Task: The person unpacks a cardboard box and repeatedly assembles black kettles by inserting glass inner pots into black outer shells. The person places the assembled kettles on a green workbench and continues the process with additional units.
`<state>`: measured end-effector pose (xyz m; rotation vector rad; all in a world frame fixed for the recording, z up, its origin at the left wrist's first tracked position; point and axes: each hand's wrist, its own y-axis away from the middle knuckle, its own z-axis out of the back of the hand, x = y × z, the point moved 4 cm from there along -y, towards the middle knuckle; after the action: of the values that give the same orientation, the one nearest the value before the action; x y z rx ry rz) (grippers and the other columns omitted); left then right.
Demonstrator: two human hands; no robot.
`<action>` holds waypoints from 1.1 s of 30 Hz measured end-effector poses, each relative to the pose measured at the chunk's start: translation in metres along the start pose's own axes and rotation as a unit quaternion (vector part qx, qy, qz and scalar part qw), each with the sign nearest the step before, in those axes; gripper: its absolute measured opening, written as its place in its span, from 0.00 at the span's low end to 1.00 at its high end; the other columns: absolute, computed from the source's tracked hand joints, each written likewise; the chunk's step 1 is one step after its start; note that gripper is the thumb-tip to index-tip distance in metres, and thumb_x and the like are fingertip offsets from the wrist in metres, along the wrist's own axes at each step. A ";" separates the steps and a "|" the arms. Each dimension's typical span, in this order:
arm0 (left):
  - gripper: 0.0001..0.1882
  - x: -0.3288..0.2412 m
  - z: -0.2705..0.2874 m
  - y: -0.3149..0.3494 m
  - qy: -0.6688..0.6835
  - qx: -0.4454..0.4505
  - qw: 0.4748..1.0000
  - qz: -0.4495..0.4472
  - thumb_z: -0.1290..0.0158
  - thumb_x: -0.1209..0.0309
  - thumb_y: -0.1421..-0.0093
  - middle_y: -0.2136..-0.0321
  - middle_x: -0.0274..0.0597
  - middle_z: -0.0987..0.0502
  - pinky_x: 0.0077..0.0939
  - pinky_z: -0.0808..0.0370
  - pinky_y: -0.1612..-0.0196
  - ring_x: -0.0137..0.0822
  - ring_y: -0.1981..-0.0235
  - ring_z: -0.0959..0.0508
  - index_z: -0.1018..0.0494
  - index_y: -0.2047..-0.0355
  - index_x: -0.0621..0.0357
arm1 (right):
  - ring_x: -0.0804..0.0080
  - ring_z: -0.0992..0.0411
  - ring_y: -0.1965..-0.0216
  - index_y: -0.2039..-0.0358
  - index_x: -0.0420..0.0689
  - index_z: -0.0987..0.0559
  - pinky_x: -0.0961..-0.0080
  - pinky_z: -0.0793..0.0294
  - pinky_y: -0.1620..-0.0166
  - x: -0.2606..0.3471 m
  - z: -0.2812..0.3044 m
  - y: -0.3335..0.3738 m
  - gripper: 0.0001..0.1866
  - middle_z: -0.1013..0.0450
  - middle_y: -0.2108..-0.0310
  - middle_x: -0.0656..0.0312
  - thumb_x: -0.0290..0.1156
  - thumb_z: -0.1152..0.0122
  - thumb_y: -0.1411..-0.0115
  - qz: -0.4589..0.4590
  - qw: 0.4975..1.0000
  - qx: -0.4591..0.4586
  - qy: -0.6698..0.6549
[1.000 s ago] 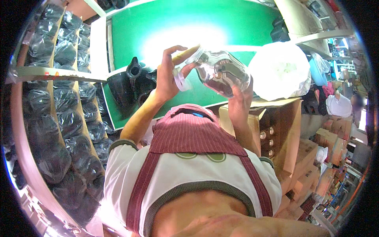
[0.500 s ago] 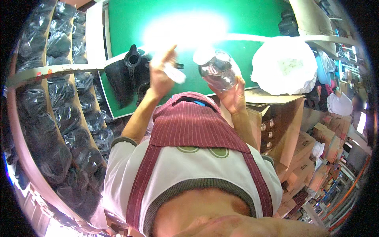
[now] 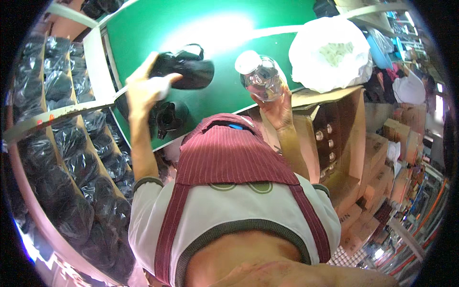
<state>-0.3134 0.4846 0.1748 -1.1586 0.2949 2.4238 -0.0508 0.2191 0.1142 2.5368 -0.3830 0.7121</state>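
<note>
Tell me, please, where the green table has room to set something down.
The green table shows a bare patch between the black piece in the left hand and the clear jar in the right hand. Farther off, glare hides part of the surface. Near left is crowded by another black piece; the right, by the white bag.

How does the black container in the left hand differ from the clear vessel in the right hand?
The black container is opaque; the clear vessel is see-through. The black container stretches sideways in the view; the clear vessel slants, its white top at upper left. Both are shiny and hand-held.
</note>
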 end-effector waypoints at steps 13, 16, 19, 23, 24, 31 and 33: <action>0.51 -0.171 -0.006 0.041 0.112 0.145 0.916 -0.356 0.21 0.61 0.72 0.50 0.53 0.21 0.35 0.27 0.42 0.42 0.47 0.21 0.27 0.44 0.64 | 0.61 0.36 0.37 0.35 0.46 0.37 0.59 0.36 0.35 -0.005 -0.030 0.028 0.32 0.35 0.37 0.57 0.53 0.52 0.32 0.098 0.976 0.054 0.187; 0.52 -0.175 -0.011 0.039 0.109 0.165 0.902 -0.384 0.22 0.59 0.73 0.49 0.53 0.22 0.36 0.25 0.44 0.46 0.48 0.21 0.26 0.44 0.59 | 0.62 0.35 0.38 0.36 0.46 0.36 0.59 0.35 0.35 -0.005 -0.024 0.028 0.31 0.34 0.38 0.57 0.52 0.53 0.32 0.043 0.992 0.058 0.106; 0.49 -0.178 -0.014 0.033 0.115 0.184 0.865 -0.453 0.24 0.55 0.70 0.50 0.50 0.21 0.36 0.22 0.50 0.49 0.52 0.19 0.26 0.44 0.56 | 0.62 0.34 0.38 0.36 0.47 0.36 0.60 0.34 0.36 0.000 -0.017 0.036 0.29 0.34 0.38 0.58 0.50 0.54 0.31 0.042 0.994 0.044 0.093; 0.47 -0.178 -0.022 0.025 0.072 0.234 0.813 -0.528 0.27 0.53 0.68 0.51 0.48 0.21 0.36 0.20 0.56 0.50 0.56 0.19 0.26 0.44 0.53 | 0.62 0.34 0.39 0.37 0.47 0.35 0.60 0.33 0.37 0.003 -0.013 0.045 0.27 0.33 0.39 0.58 0.48 0.54 0.30 0.041 0.995 0.028 0.085; 0.45 -0.182 -0.020 0.025 0.106 0.231 0.813 -0.524 0.29 0.56 0.67 0.51 0.48 0.21 0.37 0.20 0.59 0.51 0.57 0.19 0.25 0.44 0.51 | 0.63 0.34 0.39 0.37 0.47 0.35 0.61 0.33 0.37 0.004 -0.012 0.044 0.27 0.33 0.39 0.58 0.48 0.55 0.30 0.043 0.995 0.025 0.083; 0.51 -0.188 -0.014 0.023 0.068 0.228 0.855 -0.461 0.24 0.58 0.74 0.49 0.49 0.22 0.38 0.23 0.47 0.50 0.51 0.20 0.26 0.44 0.55 | 0.63 0.32 0.41 0.38 0.47 0.34 0.62 0.31 0.38 0.016 -0.010 0.046 0.24 0.31 0.41 0.59 0.44 0.56 0.29 0.066 0.994 -0.006 0.089; 0.51 -0.185 -0.017 0.020 0.034 0.216 0.855 -0.470 0.24 0.57 0.73 0.49 0.50 0.22 0.37 0.23 0.47 0.50 0.50 0.20 0.27 0.43 0.55 | 0.64 0.32 0.41 0.38 0.47 0.34 0.62 0.30 0.38 0.019 -0.009 0.045 0.23 0.31 0.41 0.59 0.44 0.56 0.28 0.080 0.992 -0.027 0.090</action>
<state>-0.2084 0.4071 0.3087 -0.8755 0.2049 1.3650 -0.0565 0.1831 0.1480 2.3869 -0.5405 0.9689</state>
